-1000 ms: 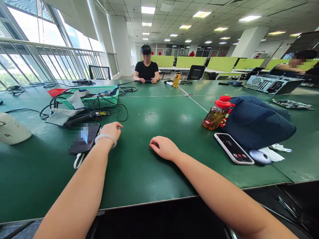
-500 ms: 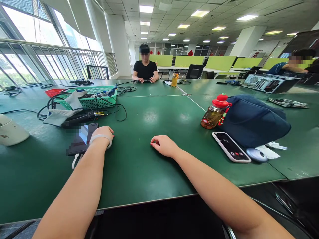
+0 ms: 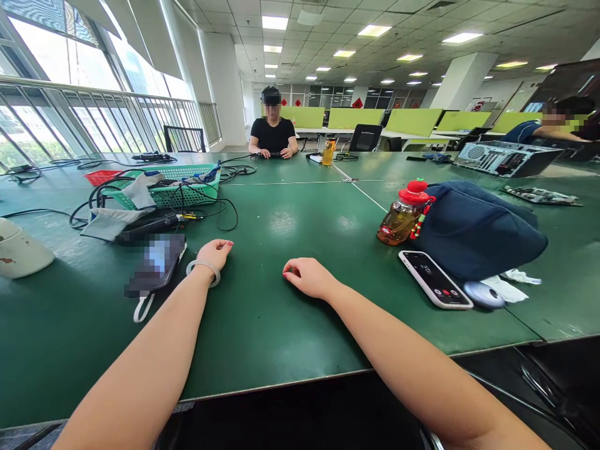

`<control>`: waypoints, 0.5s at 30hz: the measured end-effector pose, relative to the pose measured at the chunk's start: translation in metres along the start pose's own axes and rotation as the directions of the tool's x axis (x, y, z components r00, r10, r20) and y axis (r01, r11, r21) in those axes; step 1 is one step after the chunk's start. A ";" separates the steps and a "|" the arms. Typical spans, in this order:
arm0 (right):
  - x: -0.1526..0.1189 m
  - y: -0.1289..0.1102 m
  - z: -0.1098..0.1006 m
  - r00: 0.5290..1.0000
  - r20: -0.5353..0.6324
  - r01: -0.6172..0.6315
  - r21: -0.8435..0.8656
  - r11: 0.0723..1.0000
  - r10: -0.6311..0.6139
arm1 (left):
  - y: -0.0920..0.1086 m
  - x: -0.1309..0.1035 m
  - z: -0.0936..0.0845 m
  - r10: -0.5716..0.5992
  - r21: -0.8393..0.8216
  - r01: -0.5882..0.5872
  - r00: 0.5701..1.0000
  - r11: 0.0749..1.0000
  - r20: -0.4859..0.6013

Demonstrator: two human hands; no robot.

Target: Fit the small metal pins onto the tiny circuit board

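Observation:
My left hand [image 3: 214, 254] rests on the green table [image 3: 262, 325], its fingers curled together with nothing seen in them. A pale bangle [image 3: 213, 269] circles that wrist. Just left of it lies a dark phone [image 3: 157, 265] with a white strap [image 3: 143, 307]. My right hand [image 3: 307, 276] lies on the table a short way to the right, its fingers curled and pressed together, holding nothing visible. Farther right is a white-edged phone [image 3: 435, 279], its screen lit, beside a dark blue bag [image 3: 478, 231] and a bottle with a red lid [image 3: 402, 215].
A green basket [image 3: 187, 187] with cables and gloves stands at the back left, near a white container [image 3: 21, 250]. Tissue [image 3: 509, 289] and a round bluish object [image 3: 484, 294] lie right. Across the table sits a person [image 3: 272, 128]; a computer case [image 3: 506, 157] is far right.
My left hand has moved right, off the dark phone and onto the table beside it. My right hand has stayed in place.

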State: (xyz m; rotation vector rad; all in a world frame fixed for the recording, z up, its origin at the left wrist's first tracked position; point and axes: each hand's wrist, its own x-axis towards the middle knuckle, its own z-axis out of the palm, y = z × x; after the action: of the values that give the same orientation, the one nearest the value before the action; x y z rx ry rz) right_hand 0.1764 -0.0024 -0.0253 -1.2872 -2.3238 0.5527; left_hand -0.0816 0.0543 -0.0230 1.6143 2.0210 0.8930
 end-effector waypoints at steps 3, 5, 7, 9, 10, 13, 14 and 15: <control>0.001 0.002 0.001 1.000 -0.002 0.004 -0.010 1.000 -0.004 | 0.021 -0.019 0.021 0.114 -0.168 -0.093 0.986 0.981 0.123; 0.002 0.003 0.002 1.000 -0.010 0.002 -0.011 1.000 -0.002 | 0.039 -0.037 0.032 0.196 -0.282 -0.137 0.961 0.949 0.193; 0.003 0.005 0.003 1.000 -0.028 0.001 -0.010 1.000 -0.001 | 0.055 -0.053 0.037 0.333 -0.520 -0.149 0.900 0.841 0.281; 0.003 0.006 0.004 0.999 -0.045 0.001 -0.009 1.000 -0.001 | 0.066 -0.065 0.038 0.392 -0.608 -0.142 0.869 0.781 0.301; 0.003 0.007 0.004 0.999 -0.049 0.000 -0.006 1.000 -0.001 | 0.069 -0.068 0.037 0.401 -0.628 -0.136 0.865 0.767 0.302; 0.004 0.010 0.006 0.999 -0.051 -0.010 0.008 1.000 0.010 | 0.069 -0.069 0.033 0.360 -0.639 -0.088 0.880 0.764 0.308; 0.004 0.011 0.006 0.998 -0.054 -0.012 0.012 1.000 0.013 | 0.068 -0.068 0.032 0.333 -0.635 -0.061 0.888 0.770 0.319; 0.005 0.011 0.007 0.998 -0.059 -0.013 0.014 1.000 0.014 | 0.067 -0.067 0.032 0.305 -0.628 -0.031 0.892 0.778 0.334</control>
State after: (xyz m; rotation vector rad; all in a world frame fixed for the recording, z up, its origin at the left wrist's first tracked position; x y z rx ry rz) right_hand 0.1782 0.0061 -0.0364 -1.2971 -2.2614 0.5267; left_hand 0.0039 0.0052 -0.0048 1.4551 1.1293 1.0186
